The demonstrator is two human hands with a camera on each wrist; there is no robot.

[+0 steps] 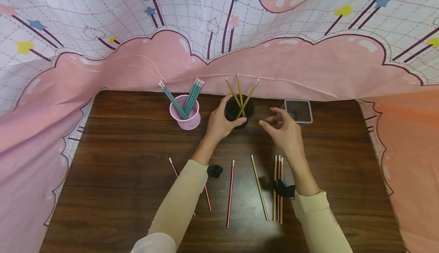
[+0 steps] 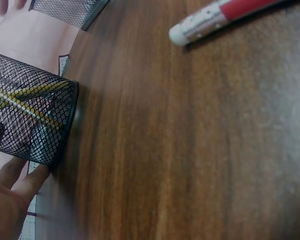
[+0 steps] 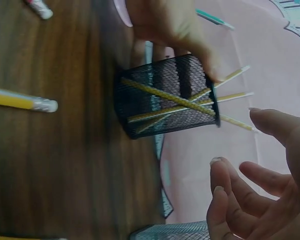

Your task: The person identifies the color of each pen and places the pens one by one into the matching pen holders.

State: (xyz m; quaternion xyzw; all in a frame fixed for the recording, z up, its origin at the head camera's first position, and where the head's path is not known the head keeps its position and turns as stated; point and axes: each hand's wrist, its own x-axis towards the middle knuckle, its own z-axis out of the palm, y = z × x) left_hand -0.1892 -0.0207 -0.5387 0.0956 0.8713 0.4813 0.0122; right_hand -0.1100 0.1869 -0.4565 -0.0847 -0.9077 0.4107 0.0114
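In the head view my left hand (image 1: 219, 124) grips the side of a black mesh pencil cup (image 1: 250, 111), its thumb at the near rim. Three yellow pencils (image 1: 253, 88) lean inside the cup, eraser ends up; the right wrist view shows them crossing behind the mesh. Just right of the cup, my right hand (image 1: 287, 134) hovers with thumb and fingers apart and nothing between them. The right wrist view shows the same gap between the thumb and fingers of the right hand (image 3: 260, 185).
A pink mesh cup (image 1: 190, 123) with several teal pencils (image 1: 193, 98) stands left. Behind the right hand is a rectangular mesh container (image 1: 302, 112). Nearer lie red pencils (image 1: 230, 194), one partly under the left arm, a gold pencil (image 1: 259, 188), and a gold-and-red group (image 1: 278, 169).
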